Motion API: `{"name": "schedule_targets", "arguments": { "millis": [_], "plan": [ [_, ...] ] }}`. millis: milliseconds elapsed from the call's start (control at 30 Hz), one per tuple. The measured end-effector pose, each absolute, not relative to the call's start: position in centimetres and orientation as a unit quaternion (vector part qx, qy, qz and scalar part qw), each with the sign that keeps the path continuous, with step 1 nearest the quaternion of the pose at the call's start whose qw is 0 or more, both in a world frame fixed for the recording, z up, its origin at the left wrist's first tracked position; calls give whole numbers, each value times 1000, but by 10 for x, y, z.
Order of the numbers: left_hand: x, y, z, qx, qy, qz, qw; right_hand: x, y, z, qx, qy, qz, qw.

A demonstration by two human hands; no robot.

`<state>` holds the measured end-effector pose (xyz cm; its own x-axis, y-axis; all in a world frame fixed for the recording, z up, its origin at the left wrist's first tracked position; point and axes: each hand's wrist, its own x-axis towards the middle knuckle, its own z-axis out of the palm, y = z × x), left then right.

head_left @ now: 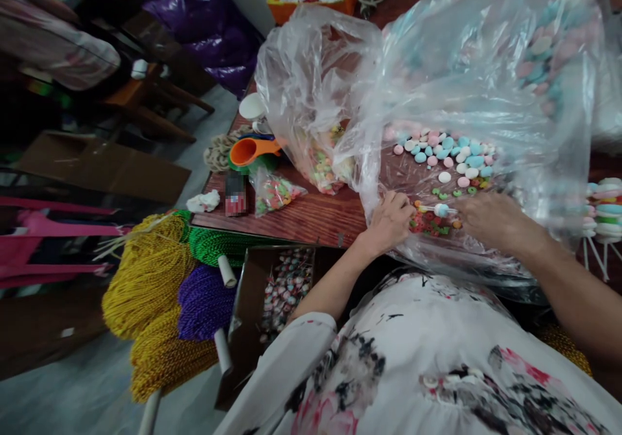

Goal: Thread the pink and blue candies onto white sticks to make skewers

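The red-brown table (321,220) runs to its front edge, its wood showing between the small bag (275,192) and the left hand (394,218). Over the spread plastic, below the pastel pieces (451,153), lies the beaded stick (440,210) — right hand (493,218) curled, gripping one end; left fingers bent at the other, grip unclear.

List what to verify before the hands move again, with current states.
1. Left hand and right hand in view: ok.
2. Blue bead between the hands: ok.
3. Fingertip grip: cannot tell, too blurred.
4. Hands clear of the plastic bag: not ok, it lies around both.
5. Small beads sorted by colour: not ok, red and green mixed.
6. Orange scoop away from hands: ok, at the table's left end.
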<state>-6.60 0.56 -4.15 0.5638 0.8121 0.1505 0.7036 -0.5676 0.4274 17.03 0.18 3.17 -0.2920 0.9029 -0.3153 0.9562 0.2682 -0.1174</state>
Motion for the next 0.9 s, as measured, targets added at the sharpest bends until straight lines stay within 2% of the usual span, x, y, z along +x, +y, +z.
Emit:
{"name": "schedule_targets", "arguments": {
  "millis": [67,100,200,333,433,533,633,733,833,900],
  "plan": [
    [-67,6,-48,844,426,262,193,175,-6,23,588,790,-150,86],
    [-68,7,-50,822,425,310,217,179,-11,17,596,784,-166,56],
    [-63,10,-49,743,432,401,316,190,-26,-8,614,746,-237,-98],
    [-43,12,-36,621,396,432,521,196,-42,-33,588,695,-308,-277],
    [-27,10,-25,515,359,449,636,197,-48,-39,568,679,-310,-346],
    [-16,7,-16,432,355,471,682,197,-51,-39,563,670,-293,-386],
    [-9,3,-15,420,352,487,680,197,-54,-35,568,680,-226,-405],
    [-5,-2,-18,532,374,498,575,194,-57,-28,576,675,-182,-423],
    [1,-7,-17,635,379,483,469,187,-60,-25,582,622,-270,-448],
    [7,-9,-13,623,376,505,464,183,-62,-28,571,560,-367,-475]
  ]
}}
